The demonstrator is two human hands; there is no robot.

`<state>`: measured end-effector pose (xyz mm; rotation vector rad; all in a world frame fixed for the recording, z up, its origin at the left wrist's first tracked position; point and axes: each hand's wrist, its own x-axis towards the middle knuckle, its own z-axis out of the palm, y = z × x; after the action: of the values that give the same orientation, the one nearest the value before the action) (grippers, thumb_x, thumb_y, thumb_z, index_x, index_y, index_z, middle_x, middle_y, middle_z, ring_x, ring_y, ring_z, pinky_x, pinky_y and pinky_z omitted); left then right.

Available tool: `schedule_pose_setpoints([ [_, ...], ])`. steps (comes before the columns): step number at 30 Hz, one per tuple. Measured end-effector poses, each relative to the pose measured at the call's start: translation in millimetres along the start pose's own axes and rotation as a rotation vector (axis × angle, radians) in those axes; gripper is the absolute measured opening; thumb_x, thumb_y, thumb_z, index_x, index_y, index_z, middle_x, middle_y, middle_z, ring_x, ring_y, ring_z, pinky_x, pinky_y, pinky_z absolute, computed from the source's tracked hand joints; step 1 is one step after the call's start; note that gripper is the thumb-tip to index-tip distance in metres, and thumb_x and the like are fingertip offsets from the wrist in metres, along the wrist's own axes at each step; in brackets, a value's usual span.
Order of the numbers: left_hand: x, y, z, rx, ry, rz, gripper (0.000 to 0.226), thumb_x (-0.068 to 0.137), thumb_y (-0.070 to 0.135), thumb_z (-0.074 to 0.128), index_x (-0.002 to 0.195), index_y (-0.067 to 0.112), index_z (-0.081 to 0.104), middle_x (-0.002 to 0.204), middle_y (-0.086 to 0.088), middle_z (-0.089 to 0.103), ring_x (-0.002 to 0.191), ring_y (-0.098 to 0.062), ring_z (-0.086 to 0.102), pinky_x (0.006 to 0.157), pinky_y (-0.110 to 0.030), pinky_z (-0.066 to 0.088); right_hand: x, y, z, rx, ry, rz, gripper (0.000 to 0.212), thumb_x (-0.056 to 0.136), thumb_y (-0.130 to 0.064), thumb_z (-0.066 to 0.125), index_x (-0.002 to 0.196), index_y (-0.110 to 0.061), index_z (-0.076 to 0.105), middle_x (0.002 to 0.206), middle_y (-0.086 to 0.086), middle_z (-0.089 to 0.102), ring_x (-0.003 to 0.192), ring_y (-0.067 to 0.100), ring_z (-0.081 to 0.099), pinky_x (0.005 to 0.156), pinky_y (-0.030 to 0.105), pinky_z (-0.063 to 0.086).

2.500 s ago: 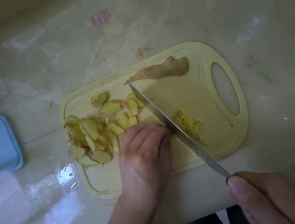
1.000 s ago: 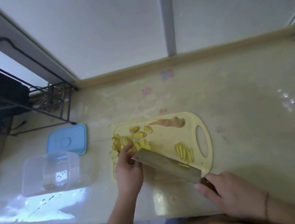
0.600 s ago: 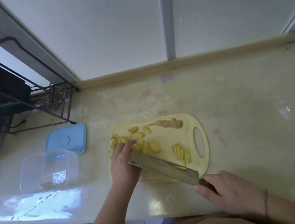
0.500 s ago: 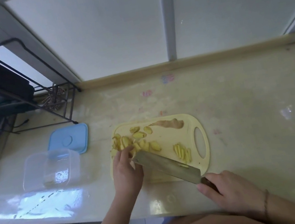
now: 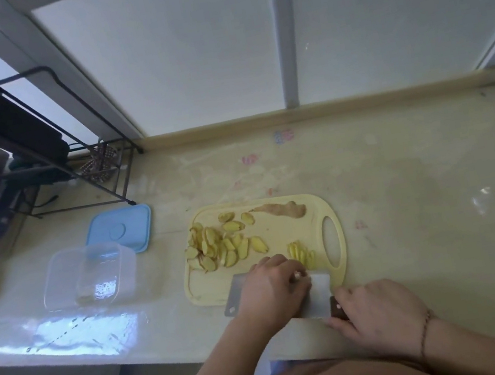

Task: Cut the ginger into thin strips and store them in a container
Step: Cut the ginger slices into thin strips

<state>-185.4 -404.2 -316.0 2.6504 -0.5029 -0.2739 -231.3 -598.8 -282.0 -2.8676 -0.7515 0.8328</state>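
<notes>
Left hand (image 5: 271,285) lies over the flat cleaver (image 5: 319,293), fingers curled, grip unclear | right hand (image 5: 374,313) grips its handle at worktop's front edge | ginger slices (image 5: 216,245) on board's (image 5: 281,234) left half, strips (image 5: 302,255) near its handle hole | tub (image 5: 89,274) by worktop's left edge.

The right half of the counter (image 5: 422,189) lies open. On the left, a clear container (image 5: 89,274) and a blue lid (image 5: 120,231) block the way, with a wire rack (image 5: 35,152) filling the upper left. At lower centre, the cutting board (image 5: 281,234) is crowded by ginger slices (image 5: 217,247), strips (image 5: 302,253) and a flat cleaver (image 5: 319,293).
</notes>
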Motion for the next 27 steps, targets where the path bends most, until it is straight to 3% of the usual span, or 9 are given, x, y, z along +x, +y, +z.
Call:
schedule_pose_setpoints([
  [7, 25, -4, 4, -0.012, 0.004, -0.016, 0.021, 0.093, 0.028, 0.058, 0.092, 0.014, 0.073, 0.087, -0.003, 0.069, 0.084, -0.028, 0.063, 0.073, -0.036, 0.051, -2, 7, 10, -0.021, 0.091, -0.021, 0.109, 0.063, -0.070, -0.018, 0.124, -0.019, 0.055, 0.118, 0.008, 0.072, 0.106, 0.031, 0.071, 0.060, 0.039, 0.031],
  [9, 33, -1, -1, -0.094, -0.004, -0.194, 0.018, 0.095, 0.030, 0.062, 0.104, 0.015, 0.068, 0.095, 0.000, 0.066, 0.089, -0.023, 0.060, 0.075, -0.034, 0.050, -9, 16, 13, -0.084, 0.255, -0.081, 0.090, 0.074, -0.069, 0.000, 0.099, -0.016, 0.068, 0.086, 0.010, 0.075, 0.074, 0.029, 0.075, 0.045, 0.035, 0.025],
  [11, 37, 2, -5, -0.151, -0.026, -0.364, 0.030, 0.093, 0.039, 0.065, 0.112, 0.017, 0.059, 0.098, 0.000, 0.062, 0.089, -0.021, 0.058, 0.076, -0.033, 0.049, -21, 29, 18, -0.110, 0.266, -0.005, 0.066, 0.079, -0.065, 0.030, 0.059, -0.013, 0.066, 0.044, 0.007, 0.058, 0.031, 0.023, 0.056, 0.035, 0.027, 0.017],
  [14, 38, 8, -5, -0.081, -0.084, -0.417, 0.051, 0.088, 0.056, 0.064, 0.121, 0.020, 0.050, 0.109, 0.001, 0.060, 0.095, -0.022, 0.059, 0.078, -0.032, 0.049, -43, 62, 49, -0.117, 0.489, 0.016, 0.062, 0.083, -0.065, 0.038, 0.050, -0.019, 0.064, 0.033, 0.004, 0.049, 0.019, 0.021, 0.044, 0.024, 0.025, 0.026],
  [17, 38, 20, 3, -0.017, -0.147, -0.362, 0.065, 0.085, 0.061, 0.065, 0.132, 0.022, 0.044, 0.120, 0.003, 0.053, 0.104, -0.023, 0.060, 0.078, -0.031, 0.048, -73, 97, 61, -0.066, 0.615, 0.070, 0.092, 0.104, -0.068, 0.013, 0.059, -0.017, 0.075, 0.041, 0.004, 0.060, 0.023, 0.018, 0.052, 0.023, 0.031, 0.037],
  [22, 41, 32, 14, 0.048, -0.118, -0.292, 0.040, 0.094, 0.032, 0.055, 0.128, 0.014, 0.046, 0.114, -0.004, 0.049, 0.096, -0.030, 0.060, 0.067, -0.034, 0.043, -73, 130, 55, -0.005, 0.454, 0.161, 0.086, 0.097, -0.078, 0.017, 0.071, -0.024, 0.078, 0.052, -0.001, 0.068, 0.033, 0.018, 0.061, 0.026, 0.033, 0.045],
  [24, 42, 30, 14, 0.010, -0.103, -0.293, 0.039, 0.094, 0.029, 0.057, 0.128, 0.013, 0.049, 0.113, -0.005, 0.050, 0.092, -0.030, 0.059, 0.067, -0.035, 0.046, -66, 134, 36, -0.029, 0.312, 0.150, 0.100, 0.078, -0.095, -0.010, 0.085, -0.040, 0.073, 0.075, -0.013, 0.076, 0.061, 0.009, 0.074, 0.049, 0.032, 0.058],
  [25, 43, 28, 13, -0.011, -0.104, -0.299, 0.039, 0.093, 0.029, 0.059, 0.127, 0.013, 0.050, 0.112, -0.005, 0.051, 0.091, -0.030, 0.059, 0.069, -0.037, 0.049, -66, 140, 34, 0.007, 0.324, 0.151, 0.117, 0.060, -0.097, -0.026, 0.099, -0.041, 0.069, 0.093, -0.018, 0.077, 0.082, 0.003, 0.074, 0.066, 0.028, 0.057],
  [27, 46, 24, 11, -0.045, -0.117, -0.319, 0.041, 0.090, 0.029, 0.064, 0.126, 0.012, 0.053, 0.113, -0.005, 0.052, 0.094, -0.031, 0.059, 0.075, -0.040, 0.053, -68, 153, 33, 0.021, 0.198, 0.184, 0.137, 0.037, -0.095, -0.039, 0.115, -0.040, 0.060, 0.107, -0.020, 0.073, 0.103, 0.002, 0.068, 0.079, 0.020, 0.050],
])
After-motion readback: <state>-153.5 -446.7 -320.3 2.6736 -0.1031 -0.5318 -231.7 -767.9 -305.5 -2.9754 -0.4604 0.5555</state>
